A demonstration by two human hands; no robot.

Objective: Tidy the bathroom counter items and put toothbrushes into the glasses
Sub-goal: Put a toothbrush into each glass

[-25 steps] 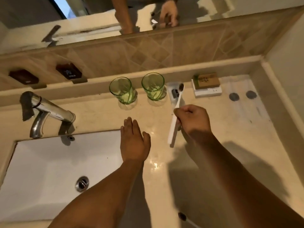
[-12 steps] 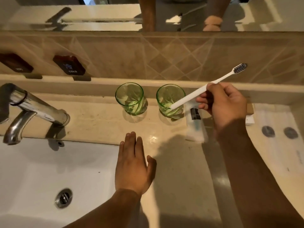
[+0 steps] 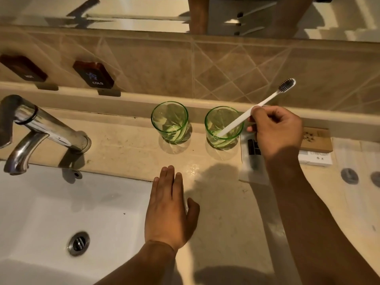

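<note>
Against the back ledge of the counter point(image 3: 127, 149) stand two green glasses, near each other but apart. Over the right glass point(image 3: 223, 128) the right hand point(image 3: 275, 130) pinches a white toothbrush point(image 3: 246, 116) at mid-handle between thumb and fingers; the brush leans up to the right, dark bristles high above the ledge, and its handle end is down inside the glass, at or near the bottom. The left glass point(image 3: 170, 122) holds no brush. The left hand point(image 3: 169, 210) lies flat, palm down, fingers together and holding nothing, across the edge where counter meets sink point(image 3: 51, 212).

A clear packet point(image 3: 251, 161) with a dark label lies just right of the right glass, partly under the wrist. Beyond it a brown box point(image 3: 317, 139) sits on a white box point(image 3: 314, 159). Two dark round marks point(image 3: 349, 175) show on the counter further right. The chrome tap point(image 3: 41, 128) reaches over the sink at left, and behind it on the tiles are two dark plaques, the nearer one point(image 3: 93, 74) reading COLD.
</note>
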